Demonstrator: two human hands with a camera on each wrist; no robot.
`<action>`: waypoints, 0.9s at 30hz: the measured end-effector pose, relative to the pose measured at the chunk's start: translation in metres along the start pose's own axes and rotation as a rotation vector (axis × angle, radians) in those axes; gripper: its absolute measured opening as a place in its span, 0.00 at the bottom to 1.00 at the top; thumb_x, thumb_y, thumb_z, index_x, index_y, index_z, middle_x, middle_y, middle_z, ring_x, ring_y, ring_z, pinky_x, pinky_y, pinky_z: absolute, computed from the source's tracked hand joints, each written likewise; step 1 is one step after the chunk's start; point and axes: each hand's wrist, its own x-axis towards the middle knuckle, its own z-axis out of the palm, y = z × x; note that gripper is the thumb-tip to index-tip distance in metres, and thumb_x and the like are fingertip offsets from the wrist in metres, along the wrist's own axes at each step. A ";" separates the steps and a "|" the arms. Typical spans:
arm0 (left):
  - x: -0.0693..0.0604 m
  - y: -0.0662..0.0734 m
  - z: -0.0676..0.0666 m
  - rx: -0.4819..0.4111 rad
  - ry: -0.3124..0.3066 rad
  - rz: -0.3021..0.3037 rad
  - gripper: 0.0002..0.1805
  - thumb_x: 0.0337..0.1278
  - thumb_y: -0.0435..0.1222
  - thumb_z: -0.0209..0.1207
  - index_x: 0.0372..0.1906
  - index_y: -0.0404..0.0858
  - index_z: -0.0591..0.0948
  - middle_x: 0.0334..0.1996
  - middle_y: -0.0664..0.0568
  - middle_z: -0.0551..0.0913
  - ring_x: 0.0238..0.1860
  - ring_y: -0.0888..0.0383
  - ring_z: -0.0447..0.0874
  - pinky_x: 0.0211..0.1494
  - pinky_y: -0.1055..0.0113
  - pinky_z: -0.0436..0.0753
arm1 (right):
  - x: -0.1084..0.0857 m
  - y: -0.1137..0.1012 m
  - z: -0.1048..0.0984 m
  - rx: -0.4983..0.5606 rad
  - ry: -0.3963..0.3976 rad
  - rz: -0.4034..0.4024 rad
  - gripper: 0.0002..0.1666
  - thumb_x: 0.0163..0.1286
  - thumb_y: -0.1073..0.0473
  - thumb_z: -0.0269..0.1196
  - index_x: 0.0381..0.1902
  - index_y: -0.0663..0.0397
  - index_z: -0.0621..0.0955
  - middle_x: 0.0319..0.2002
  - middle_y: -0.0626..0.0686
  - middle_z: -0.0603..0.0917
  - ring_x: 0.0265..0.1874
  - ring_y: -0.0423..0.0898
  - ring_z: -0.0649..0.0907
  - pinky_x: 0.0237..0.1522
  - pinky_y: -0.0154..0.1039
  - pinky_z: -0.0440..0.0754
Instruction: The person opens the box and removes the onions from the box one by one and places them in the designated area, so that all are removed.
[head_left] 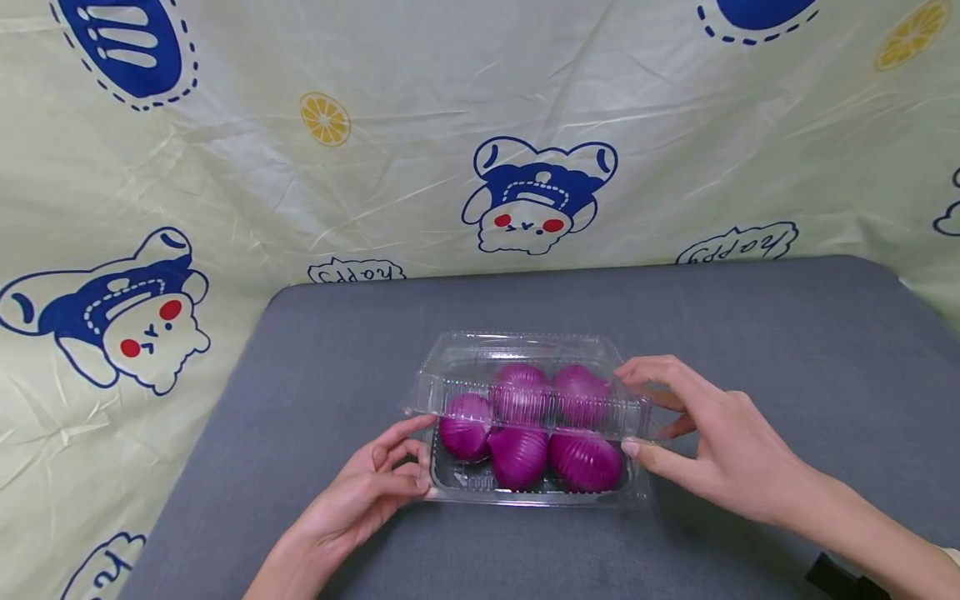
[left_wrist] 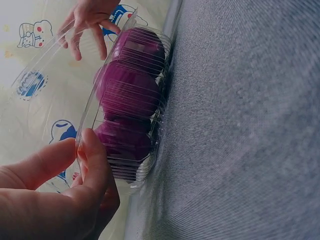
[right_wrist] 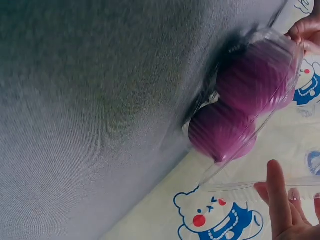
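Observation:
A clear plastic box [head_left: 540, 498] holding several purple onions [head_left: 519, 457] stands on the grey table, its hinged lid [head_left: 517, 342] tilted partly raised over the back onions. At the box's left side, my left hand [head_left: 360, 492] pinches the rim between thumb and fingers, as the left wrist view also shows at the hand [left_wrist: 75, 185]. On the right, my right hand [head_left: 720, 442] holds the lid's right edge, fingers behind it and thumb in front. The right wrist view shows that hand [right_wrist: 290, 210] at the lid's edge, beside the onions [right_wrist: 222, 131].
The grey table [head_left: 337, 333] extends around the box. Behind it hangs a pale sheet [head_left: 405, 192] with printed blue figures and orange slices. A small black object [head_left: 840, 579] lies near the right forearm at the bottom edge.

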 end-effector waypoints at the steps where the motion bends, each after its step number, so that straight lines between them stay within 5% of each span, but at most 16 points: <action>1: 0.000 0.000 0.000 -0.004 0.006 -0.003 0.41 0.51 0.13 0.53 0.72 0.31 0.58 0.40 0.48 0.72 0.33 0.58 0.76 0.44 0.67 0.81 | 0.002 0.001 -0.001 0.011 0.013 -0.006 0.42 0.54 0.59 0.77 0.63 0.41 0.69 0.58 0.44 0.78 0.46 0.48 0.86 0.31 0.30 0.83; 6: 0.000 0.000 0.000 -0.002 0.010 -0.006 0.43 0.51 0.13 0.54 0.73 0.32 0.57 0.40 0.49 0.72 0.33 0.58 0.76 0.44 0.67 0.80 | 0.015 0.011 -0.008 0.075 0.100 -0.016 0.43 0.54 0.67 0.75 0.62 0.53 0.65 0.57 0.43 0.79 0.43 0.45 0.87 0.34 0.30 0.83; 12: 0.001 -0.001 0.000 0.006 0.018 -0.008 0.43 0.50 0.14 0.56 0.74 0.33 0.56 0.40 0.49 0.72 0.33 0.58 0.77 0.44 0.67 0.80 | 0.041 0.026 -0.015 0.134 0.213 0.025 0.30 0.61 0.70 0.69 0.59 0.56 0.69 0.53 0.45 0.82 0.37 0.33 0.85 0.33 0.28 0.81; 18: 0.001 -0.001 0.000 0.009 0.021 -0.010 0.44 0.50 0.14 0.56 0.74 0.33 0.56 0.40 0.49 0.72 0.33 0.58 0.78 0.44 0.67 0.80 | 0.068 0.039 -0.013 0.230 0.244 0.073 0.19 0.72 0.65 0.61 0.59 0.52 0.75 0.50 0.47 0.80 0.33 0.43 0.84 0.29 0.31 0.81; 27: 0.001 -0.001 0.000 0.000 0.039 -0.016 0.44 0.50 0.14 0.56 0.74 0.34 0.57 0.41 0.49 0.72 0.33 0.58 0.78 0.44 0.67 0.81 | 0.095 0.056 -0.006 0.293 0.258 0.111 0.23 0.78 0.56 0.53 0.68 0.41 0.73 0.54 0.50 0.83 0.49 0.41 0.81 0.48 0.29 0.77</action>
